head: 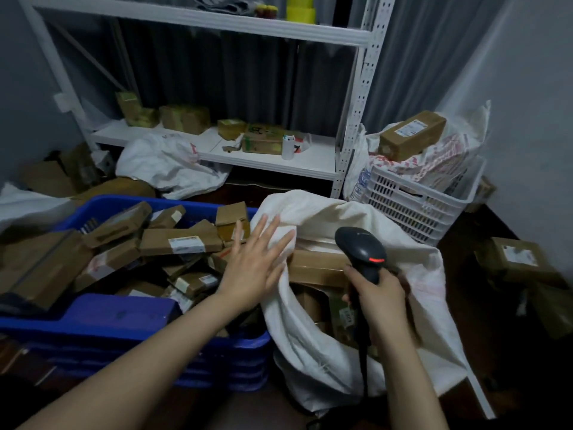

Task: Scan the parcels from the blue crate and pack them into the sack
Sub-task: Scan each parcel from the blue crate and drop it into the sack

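Between the blue crate (93, 318) and the white sack (325, 352), the left hand (251, 268) hovers flat with fingers spread, gripping nothing, its fingertips by the sack's rolled rim. The right hand (378, 299) is wrapped around the black scanner (362, 252) over the sack's mouth. Several brown parcels (183, 240) already lie inside the sack, yet the crate looks well stocked, so much of the job seems left.

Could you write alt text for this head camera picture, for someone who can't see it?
A person's right hand grips a black barcode scanner over an open white sack holding parcels, while the left hand, spread flat, is at the sack's rim. A blue crate full of parcels sits to its left, white shelving behind.
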